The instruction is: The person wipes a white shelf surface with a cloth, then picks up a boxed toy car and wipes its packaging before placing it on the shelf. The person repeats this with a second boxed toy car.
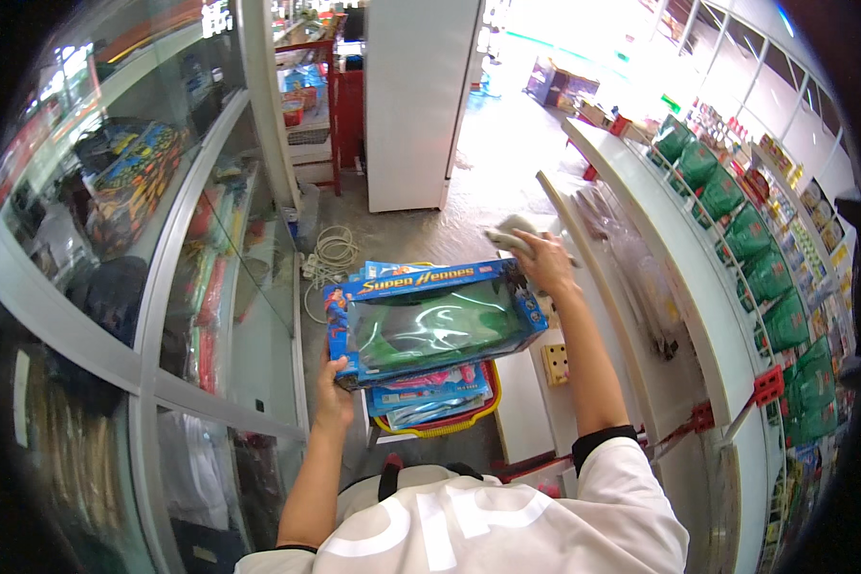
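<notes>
A blue toy box (434,323) with a clear plastic window and superhero artwork is held tilted before my chest. Something green shows through its window. My left hand (335,387) grips the box's lower left corner, with the thumb on the front edge. At the upper right corner, my right hand (545,262) holds a crumpled greyish cloth (513,233) in its fingers, close to the box. Below the box stands a red basket with a yellow rim (438,430), filled with flat blue packages (430,398), partly hidden by the box.
Glass display cabinets (219,287) rise on my left. Shelving (660,273) with green bags (742,237) runs along my right. Ahead stands a tall white cabinet (405,107). A coiled white cable (333,247) lies on the floor, and a yellowish block with holes (555,364) sits on the low shelf.
</notes>
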`<act>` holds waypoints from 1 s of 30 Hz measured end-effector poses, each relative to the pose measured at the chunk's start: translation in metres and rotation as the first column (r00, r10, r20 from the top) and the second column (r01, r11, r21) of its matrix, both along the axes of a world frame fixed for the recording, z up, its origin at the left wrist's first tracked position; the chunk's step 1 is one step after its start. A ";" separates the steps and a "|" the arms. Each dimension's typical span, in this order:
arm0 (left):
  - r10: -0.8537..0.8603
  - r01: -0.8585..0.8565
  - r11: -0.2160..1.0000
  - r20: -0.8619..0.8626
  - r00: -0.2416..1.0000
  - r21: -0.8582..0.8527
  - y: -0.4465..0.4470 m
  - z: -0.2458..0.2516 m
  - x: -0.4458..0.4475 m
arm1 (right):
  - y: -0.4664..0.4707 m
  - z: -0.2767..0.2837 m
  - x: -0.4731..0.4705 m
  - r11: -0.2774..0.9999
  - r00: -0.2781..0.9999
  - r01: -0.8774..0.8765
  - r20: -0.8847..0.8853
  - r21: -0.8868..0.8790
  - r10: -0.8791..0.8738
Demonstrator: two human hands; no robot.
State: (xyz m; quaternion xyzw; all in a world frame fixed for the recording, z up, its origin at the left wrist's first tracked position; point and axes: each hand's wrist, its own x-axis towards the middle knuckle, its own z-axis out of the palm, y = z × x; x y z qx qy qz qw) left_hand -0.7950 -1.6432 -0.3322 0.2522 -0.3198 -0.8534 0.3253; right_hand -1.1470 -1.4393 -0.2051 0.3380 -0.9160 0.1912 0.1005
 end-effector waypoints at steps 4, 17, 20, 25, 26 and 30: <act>-0.021 0.022 1.000 -0.010 1.000 0.019 -0.001 -0.005 0.001 | 0.011 -0.016 0.016 0.990 0.987 -0.129 0.107 0.051 0.123; -0.045 0.040 0.989 0.030 0.999 0.141 -0.002 -0.001 0.002 | 0.094 -0.034 0.114 0.965 0.962 0.254 0.117 -0.057 -0.246; -0.051 0.044 0.991 0.048 0.998 0.126 -0.002 0.003 0.002 | 0.075 -0.064 0.139 0.873 0.941 0.335 0.163 -0.355 -0.295; -0.086 0.080 0.992 0.063 0.994 0.099 -0.004 0.006 0.007 | 0.036 -0.094 0.181 0.662 0.883 0.469 0.314 -0.584 -0.348; -0.087 0.080 0.992 0.068 0.994 0.098 -0.004 0.006 0.008 | 0.030 -0.096 0.188 0.668 0.893 0.450 0.308 -0.593 -0.328; -0.065 0.060 0.997 0.084 0.994 0.057 -0.002 0.005 0.010 | 0.015 -0.096 0.209 0.683 0.907 0.417 0.326 -0.600 -0.268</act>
